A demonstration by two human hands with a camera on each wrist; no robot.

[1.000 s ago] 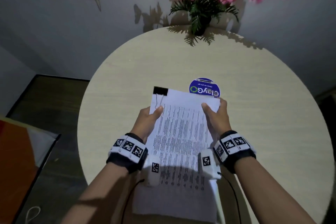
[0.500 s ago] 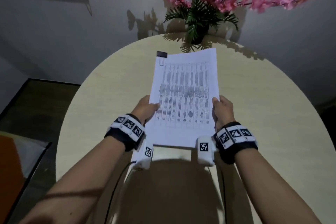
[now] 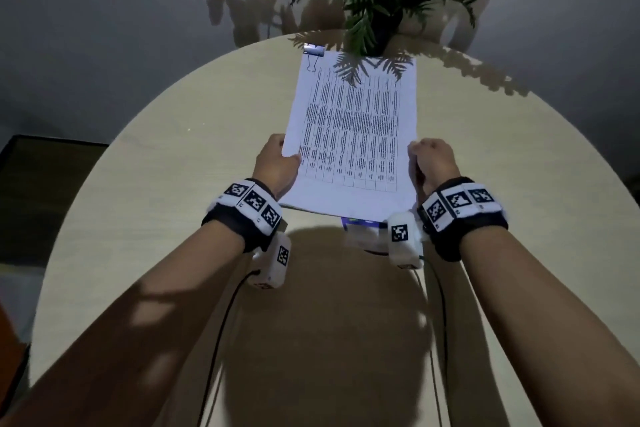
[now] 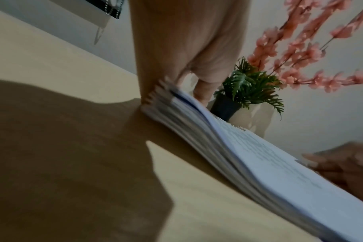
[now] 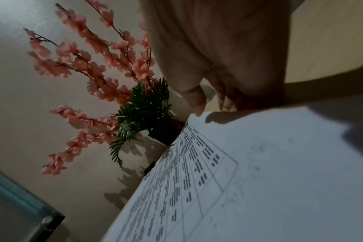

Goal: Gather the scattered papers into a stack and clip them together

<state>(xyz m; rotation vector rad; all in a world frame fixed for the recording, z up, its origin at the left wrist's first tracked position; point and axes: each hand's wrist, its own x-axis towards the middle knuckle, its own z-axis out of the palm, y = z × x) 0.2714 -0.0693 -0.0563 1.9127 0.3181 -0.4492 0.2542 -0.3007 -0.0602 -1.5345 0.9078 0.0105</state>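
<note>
A stack of printed white papers (image 3: 353, 135) lies lengthwise on the round beige table (image 3: 138, 218), its far end under the plant's leaves. A black binder clip (image 3: 313, 51) holds its far left corner. My left hand (image 3: 277, 163) grips the stack's left edge near its near end, thumb on top. My right hand (image 3: 431, 159) grips the right edge opposite, fingers curled. In the left wrist view the sheets (image 4: 259, 160) fan slightly at the edge and rest on the tabletop. The right wrist view shows my thumb (image 5: 195, 99) at the page's (image 5: 269, 172) edge.
A dark pot with green fronds and pink blossom branches (image 3: 377, 3) stands at the table's far edge, touching the stack's far end. A blue and white round item (image 3: 360, 225) peeks out under the stack's near edge. Cables run from both wrist cameras across the table.
Both hands have carried the clipped stack away from me toward the plant and lowered it. The blue round item, once beyond the stack, now shows at its near edge.
</note>
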